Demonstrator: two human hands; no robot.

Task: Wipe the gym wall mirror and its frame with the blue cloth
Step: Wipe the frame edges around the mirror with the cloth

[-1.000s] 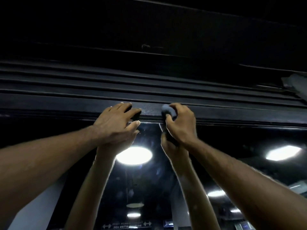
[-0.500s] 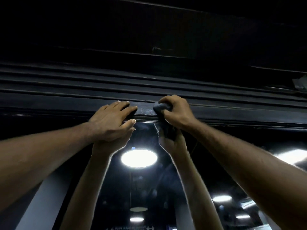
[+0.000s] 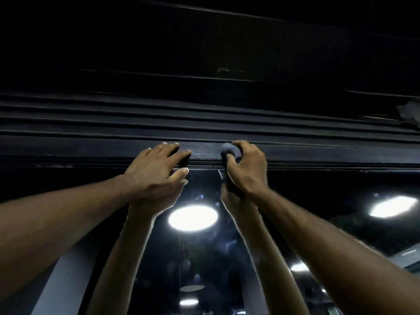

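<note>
Along the top rail of the mirror frame (image 3: 318, 153), two hands work close together, seen from below. The right hand (image 3: 247, 169) is curled round the bunched blue cloth (image 3: 230, 150) and presses it against the face of the rail, with a tail of cloth hanging past the rail's lower edge onto the mirror (image 3: 306, 192). The left hand (image 3: 156, 176) lies with straight fingers flat on the same rail, holding nothing, its thumb reaching just below the rail's lower edge. Over the last second the cloth has travelled a short way along the rail toward the left hand, and the right hand's fingers have closed more fully over the wad. The left hand has kept its place as a brace. A narrow stretch of bare rail now separates the two. Judged from this, the stroke in hand is a sideways wipe of the rail, nearly meeting the bracing hand, which would have to shift for the wipe to go on leftward. Below the rail, the glass reflects both forearms and a round ceiling lamp (image 3: 192, 218). How much of it has been wiped cannot be told.
</note>
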